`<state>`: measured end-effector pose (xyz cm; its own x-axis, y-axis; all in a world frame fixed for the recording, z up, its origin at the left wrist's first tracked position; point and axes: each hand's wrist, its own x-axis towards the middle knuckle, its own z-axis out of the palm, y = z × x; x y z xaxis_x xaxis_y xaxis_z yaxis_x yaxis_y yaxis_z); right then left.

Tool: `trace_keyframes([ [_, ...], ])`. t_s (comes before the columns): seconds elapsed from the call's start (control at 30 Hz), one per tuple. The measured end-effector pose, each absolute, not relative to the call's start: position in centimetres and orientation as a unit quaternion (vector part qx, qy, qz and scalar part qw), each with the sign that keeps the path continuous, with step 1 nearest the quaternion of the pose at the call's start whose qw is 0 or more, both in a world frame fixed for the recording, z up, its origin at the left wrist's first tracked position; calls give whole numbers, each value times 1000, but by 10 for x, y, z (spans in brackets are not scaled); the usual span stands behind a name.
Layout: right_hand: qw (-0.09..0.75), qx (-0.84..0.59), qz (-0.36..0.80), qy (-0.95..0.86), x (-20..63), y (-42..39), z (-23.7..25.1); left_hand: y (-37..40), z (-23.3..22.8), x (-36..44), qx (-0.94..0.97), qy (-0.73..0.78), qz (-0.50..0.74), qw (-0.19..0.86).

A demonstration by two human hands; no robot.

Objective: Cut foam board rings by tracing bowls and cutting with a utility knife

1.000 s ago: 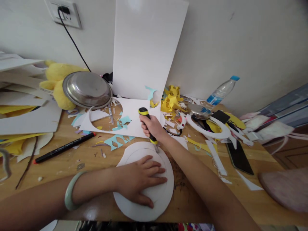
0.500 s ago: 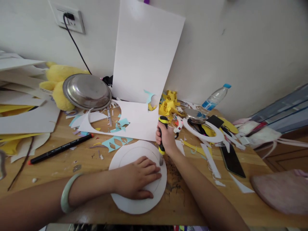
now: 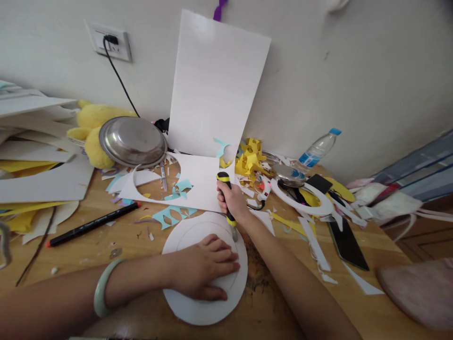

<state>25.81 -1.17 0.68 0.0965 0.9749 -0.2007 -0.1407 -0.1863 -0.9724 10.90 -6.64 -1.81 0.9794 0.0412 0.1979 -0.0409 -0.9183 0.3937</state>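
Observation:
A white foam-board disc (image 3: 193, 307) with a pencilled inner circle lies on the wooden desk (image 3: 88, 245). My left hand (image 3: 203, 268) presses flat on the disc, fingers spread; a pale green bangle (image 3: 102, 288) is on that wrist. My right hand (image 3: 231, 200) grips a yellow-and-black utility knife (image 3: 226, 196) upright, with its blade tip on the disc's upper right part, on the drawn line.
A white board (image 3: 215, 85) leans on the wall, with a cut sheet (image 3: 198, 182) below it. Also on the desk: a steel plate (image 3: 132, 140), a yellow plush toy (image 3: 92, 125), a black marker (image 3: 92, 223), a water bottle (image 3: 316, 148), a phone (image 3: 347, 238), a white ring (image 3: 300, 196), paper scraps.
The view shifted. My right hand swung the knife round the disc's upper right edge and came back a little to the left. My left hand stayed pressed on the disc.

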Motion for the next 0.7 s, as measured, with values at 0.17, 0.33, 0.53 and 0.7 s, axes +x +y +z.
trace_keyframes([
  [0.17,472,-515,590,-405,253,-5,9,-66,-16,109,974,2,101,205],
  [0.33,454,-495,614,-414,250,2,8,-66,-18,110,973,-1,101,209],
  [0.53,447,-494,618,-418,251,6,7,-64,-15,109,973,4,90,215],
  [0.7,504,-513,606,-339,261,-8,7,-63,-5,108,973,-8,78,218],
])
